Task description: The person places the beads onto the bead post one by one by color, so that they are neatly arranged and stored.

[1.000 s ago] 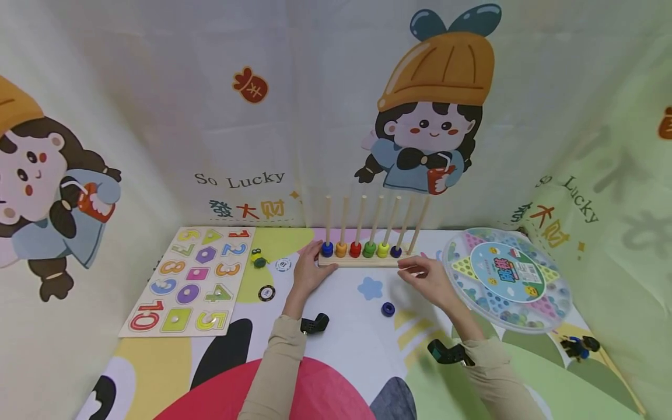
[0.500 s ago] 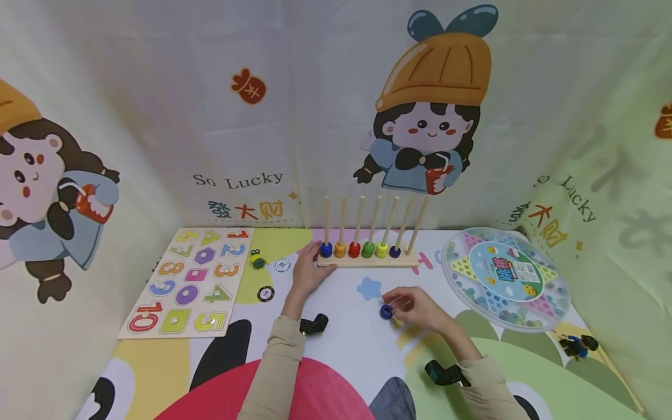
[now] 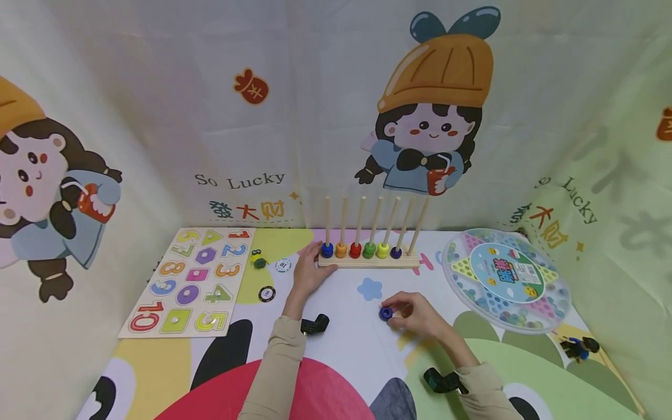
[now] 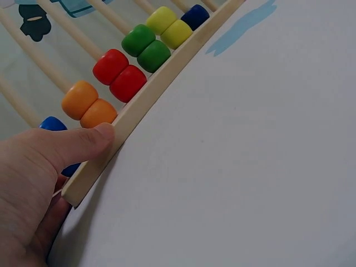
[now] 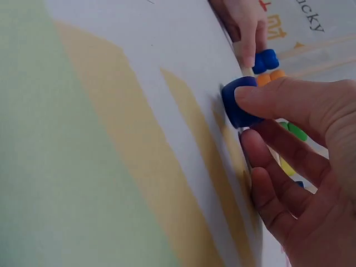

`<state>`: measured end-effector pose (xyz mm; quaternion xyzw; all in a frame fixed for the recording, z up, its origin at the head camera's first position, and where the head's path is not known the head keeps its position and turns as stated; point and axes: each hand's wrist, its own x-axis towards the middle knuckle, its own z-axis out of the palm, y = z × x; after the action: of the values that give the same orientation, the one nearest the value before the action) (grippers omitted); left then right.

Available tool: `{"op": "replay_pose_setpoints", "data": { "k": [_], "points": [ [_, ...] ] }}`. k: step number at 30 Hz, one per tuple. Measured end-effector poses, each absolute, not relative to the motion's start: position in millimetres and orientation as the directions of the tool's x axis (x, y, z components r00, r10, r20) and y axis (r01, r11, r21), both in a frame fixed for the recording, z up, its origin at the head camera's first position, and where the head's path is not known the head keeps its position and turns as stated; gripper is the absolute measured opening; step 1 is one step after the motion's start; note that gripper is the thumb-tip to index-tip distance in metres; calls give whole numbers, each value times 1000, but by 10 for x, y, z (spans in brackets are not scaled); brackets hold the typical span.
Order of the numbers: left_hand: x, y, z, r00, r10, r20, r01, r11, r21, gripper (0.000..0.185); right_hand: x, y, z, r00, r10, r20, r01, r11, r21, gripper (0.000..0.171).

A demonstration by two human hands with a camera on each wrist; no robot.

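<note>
Head view: the right hand (image 3: 420,315) is pinching a dark blue bead (image 3: 385,313) on the mat (thumb on top), while the left hand (image 3: 308,272) is gripping the wooden peg rack (image 3: 367,261) by its end.

The pale wooden peg rack (image 3: 367,261) looks smooth and unvarnished, its thin dowels matt. The painted wooden beads (image 4: 118,74) on it carry a soft satin sheen, as does the dark blue wooden ring bead (image 5: 239,102). The printed desk cover (image 3: 346,338) looks smooth and matt. The round clear plastic game box (image 3: 506,279) is glossy.
</note>
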<state>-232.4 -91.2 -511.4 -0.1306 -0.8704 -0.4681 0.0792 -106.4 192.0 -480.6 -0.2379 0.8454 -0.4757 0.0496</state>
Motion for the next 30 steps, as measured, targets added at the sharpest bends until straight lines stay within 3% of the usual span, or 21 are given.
{"op": "replay_pose_setpoints", "data": {
  "k": [7, 14, 20, 30],
  "points": [
    [-2308, -923, -5121, -962, 143, 231, 271, 541, 796, 72, -1096, 1903, -4833, -919, -354, 173, -331, 453, -828, 29],
    [-2308, -911, -5101, -963, 145, 228, 270, 537, 799, 71, -1201, 1896, -4762, -976, -129, 175, -216, 466, -858, 26],
    [-2297, -906, -5112, -963, 151, 223, 270, 533, 802, 71, -1256, 1889, -4683, -974, -14, 226, -209, 443, -872, 29],
    [-2310, -909, -5133, -959, 152, 237, 282, 535, 796, 71, -1271, 1846, -4207, -949, 54, 311, -256, 447, -857, 29]
  ]
}}
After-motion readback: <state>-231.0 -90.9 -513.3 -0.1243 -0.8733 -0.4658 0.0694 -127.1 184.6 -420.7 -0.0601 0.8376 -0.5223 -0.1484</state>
